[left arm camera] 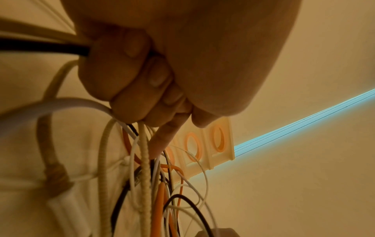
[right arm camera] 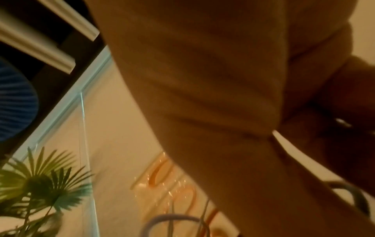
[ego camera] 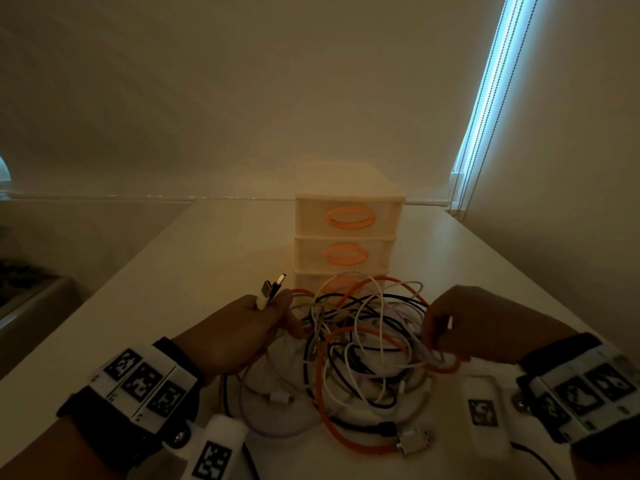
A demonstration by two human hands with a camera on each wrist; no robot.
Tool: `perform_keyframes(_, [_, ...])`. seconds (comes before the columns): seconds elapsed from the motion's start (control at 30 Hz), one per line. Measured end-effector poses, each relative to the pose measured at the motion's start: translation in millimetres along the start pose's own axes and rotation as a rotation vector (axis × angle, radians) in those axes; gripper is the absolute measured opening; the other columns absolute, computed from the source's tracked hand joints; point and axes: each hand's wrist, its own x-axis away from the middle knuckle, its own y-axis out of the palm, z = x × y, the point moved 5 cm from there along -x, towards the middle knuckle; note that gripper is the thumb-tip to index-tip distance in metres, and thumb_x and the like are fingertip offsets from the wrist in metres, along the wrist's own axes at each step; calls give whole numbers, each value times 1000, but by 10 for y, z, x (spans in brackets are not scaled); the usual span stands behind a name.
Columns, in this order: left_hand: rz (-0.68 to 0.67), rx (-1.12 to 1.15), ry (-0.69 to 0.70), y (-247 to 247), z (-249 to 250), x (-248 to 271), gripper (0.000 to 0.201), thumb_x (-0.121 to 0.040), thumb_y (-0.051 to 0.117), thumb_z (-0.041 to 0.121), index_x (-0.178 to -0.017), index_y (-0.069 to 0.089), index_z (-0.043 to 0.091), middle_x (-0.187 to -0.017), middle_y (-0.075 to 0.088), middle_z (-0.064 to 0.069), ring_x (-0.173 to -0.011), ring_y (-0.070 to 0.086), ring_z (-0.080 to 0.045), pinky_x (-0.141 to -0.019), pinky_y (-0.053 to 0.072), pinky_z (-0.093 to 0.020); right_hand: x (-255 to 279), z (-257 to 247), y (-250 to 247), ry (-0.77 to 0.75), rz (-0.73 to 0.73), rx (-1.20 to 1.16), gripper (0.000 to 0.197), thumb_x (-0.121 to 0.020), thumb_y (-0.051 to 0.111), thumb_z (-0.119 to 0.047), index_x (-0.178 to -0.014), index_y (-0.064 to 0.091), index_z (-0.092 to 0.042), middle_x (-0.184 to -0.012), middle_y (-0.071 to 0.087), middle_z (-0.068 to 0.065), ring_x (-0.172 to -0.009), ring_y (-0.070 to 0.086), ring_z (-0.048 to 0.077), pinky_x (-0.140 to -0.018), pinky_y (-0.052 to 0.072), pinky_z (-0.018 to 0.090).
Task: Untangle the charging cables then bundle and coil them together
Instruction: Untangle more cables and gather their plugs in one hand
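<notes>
A tangle of white, black and orange charging cables (ego camera: 360, 344) lies on the white table (ego camera: 194, 271) between my hands. My left hand (ego camera: 249, 327) grips several cable ends in a fist, with two USB plugs (ego camera: 272, 289) sticking up out of it. In the left wrist view the curled fingers (left arm camera: 129, 83) close round white, black and orange strands (left arm camera: 145, 176). My right hand (ego camera: 471, 323) pinches white and orange strands at the tangle's right side. An orange loop (ego camera: 346, 434) and metal plugs (ego camera: 414, 441) rest near the front edge. The right wrist view is blurred and mostly palm (right arm camera: 213, 96).
A cream three-drawer organiser with orange handles (ego camera: 348, 244) stands right behind the tangle. A wall runs behind the table, and a window blind with cords (ego camera: 485, 109) hangs at the right. The table drops off along its left edge (ego camera: 114, 282). A leafy plant (right arm camera: 40, 189) shows in the right wrist view.
</notes>
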Motion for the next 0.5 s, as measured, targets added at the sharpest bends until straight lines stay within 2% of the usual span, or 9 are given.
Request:
perform_keyframes(0.07, [-7,-7,-3,3,-8,3,66,-85,36,62,-89,76,10,-51,24,-2,-39,18,-14,-40,19,-22,-37,-19,112,1,-76,-6,25,-81,68,-9,-76,73,-32,-87,72,-8,-60,64,-3,-54,48,11])
perform_keyframes(0.13, [-14,-5,-2,1,-13,4,66,-85,36,63,-87,77,12,-51,24,-2,-40,18,-15,-41,19,-23,-69,-15,93,-17,-44,12,28,-80,70,-11,-85,74,-38,-89,71,-14,-74,66,-1,-57,48,9])
perform_keyframes(0.2, [-12,-9,0,-2,-12,2,65,-84,37,64,-85,77,14,-51,24,-2,-40,18,-15,-41,19,-23,-81,23,57,-39,-19,-22,43,-80,70,-10,-102,71,-46,-92,71,-19,-79,66,-2,-61,48,9])
perform_keyframes(0.27, [-12,-21,0,-3,-11,3,65,-84,36,65,-85,77,14,-52,23,-2,-40,18,-15,-42,19,-23,-75,76,72,-48,-35,-68,58,-80,69,-5,-118,63,-48,-98,72,-19,-77,65,-1,-67,53,16])
perform_keyframes(0.3, [-18,-25,1,0,-12,3,65,-85,36,65,-85,77,15,-52,23,-3,-40,18,-15,-42,19,-23,-69,98,82,-54,-33,-74,60,-79,70,-4,-120,61,-47,-100,71,-19,-77,65,2,-69,56,20])
perform_keyframes(0.37, [-26,-19,2,7,-5,12,65,-87,36,63,-87,77,13,-52,23,-2,-40,18,-15,-41,19,-22,-55,114,89,-49,-26,-114,58,-79,74,-7,-119,58,-45,-101,67,-16,-75,65,10,-69,58,26])
perform_keyframes(0.43, [-25,-20,1,13,9,22,66,-87,36,62,-90,76,10,-52,23,-2,-39,18,-14,-40,19,-22,-65,100,97,-38,-23,-143,50,-76,79,-11,-113,60,-40,-100,64,-12,-72,64,10,-64,56,23])
perform_keyframes(0.5, [-21,-28,-5,21,20,28,67,-86,35,62,-92,75,8,-53,22,-3,-39,17,-13,-39,19,-22,-125,96,112,-25,-4,-66,31,-77,78,-15,-100,66,-32,-96,64,-9,-74,61,6,-62,51,18])
